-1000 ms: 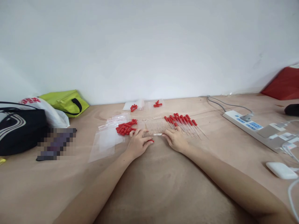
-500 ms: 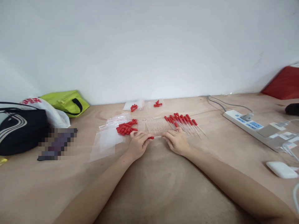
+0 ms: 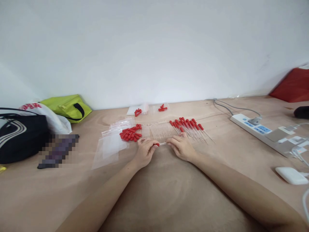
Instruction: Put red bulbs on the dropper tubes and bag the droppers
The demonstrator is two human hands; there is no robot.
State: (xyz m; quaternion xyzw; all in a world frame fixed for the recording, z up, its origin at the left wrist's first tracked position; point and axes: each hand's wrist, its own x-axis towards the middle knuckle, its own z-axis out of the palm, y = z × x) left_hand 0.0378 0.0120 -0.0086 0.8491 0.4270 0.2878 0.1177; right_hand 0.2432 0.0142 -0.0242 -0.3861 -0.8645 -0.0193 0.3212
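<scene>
- The left hand (image 3: 145,149) had its fingers drawn nearly together, pinching a red bulb (image 3: 157,144) that they partly hid.
- The right hand (image 3: 182,148) had its fingers closed on a slender clear tube (image 3: 163,143), which bridged the gap between the hands, well short of the worktop's (image 3: 169,199) far edge.
- Bulb and tube met end to end, or nearly so; how deep the tube sat could not be told. A shallow or crooked seat seemed the likeliest fault, from pressing the two together off line.
- The tube looked thin, so a sideways push might have bent it or made it slip through the right hand's fingers.
- The bulb looked soft; squeezed too hard, its mouth might have narrowed and refused the tube.
- Toward the far edge, a row of bare tubes (image 3: 161,129) lay just beyond the fingers, where a knuckle could have scattered it.
- A heap of red bulbs (image 3: 130,133) lay near the left hand, beside plastic bags (image 3: 109,145); a careless brush could have rolled some away.
- Capped tubes (image 3: 189,124) lay just beside the right hand, and an outward slip might have knocked them askew.
</scene>
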